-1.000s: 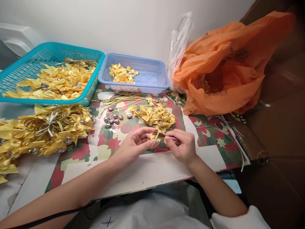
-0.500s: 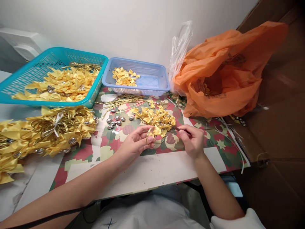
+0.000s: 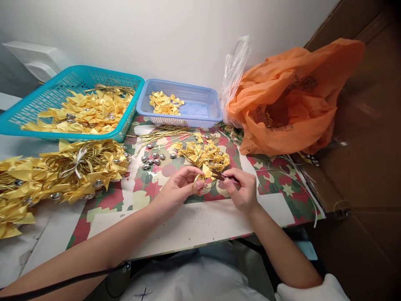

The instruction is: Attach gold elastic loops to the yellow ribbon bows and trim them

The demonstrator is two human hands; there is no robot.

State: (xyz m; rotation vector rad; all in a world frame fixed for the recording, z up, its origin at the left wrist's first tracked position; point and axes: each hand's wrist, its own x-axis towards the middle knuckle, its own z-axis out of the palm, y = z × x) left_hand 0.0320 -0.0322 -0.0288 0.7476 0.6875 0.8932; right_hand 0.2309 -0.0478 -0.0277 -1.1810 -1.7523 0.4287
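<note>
Between the thumb and fingers of my left hand [image 3: 178,188] is a yellow ribbon bow [image 3: 206,170] with a loop of gold cord. My right hand [image 3: 242,188] grips a dark, slim-tipped tool [image 3: 218,175], whose exact kind I cannot make out. Its tip points left and meets the bow's right side, though I cannot tell whether it clamps the ribbon. Just behind both hands lies a heap of yellow bows [image 3: 200,152]. Several silver bells [image 3: 156,161] are scattered left of that heap.
Gold cords [image 3: 166,136] lie before a blue basket [image 3: 216,113] of bows. A teal basket [image 3: 120,133] stands at left, behind bundled bows with bells [image 3: 103,161]. An orange plastic bag [image 3: 282,138] sits at right, near cardboard [image 3: 360,179]. White card [image 3: 175,232] lines the table's front.
My right hand has moved left, bringing the dark tool's tip from beside the heap to the bow. My left hand keeps its hold on the bow and cord.
</note>
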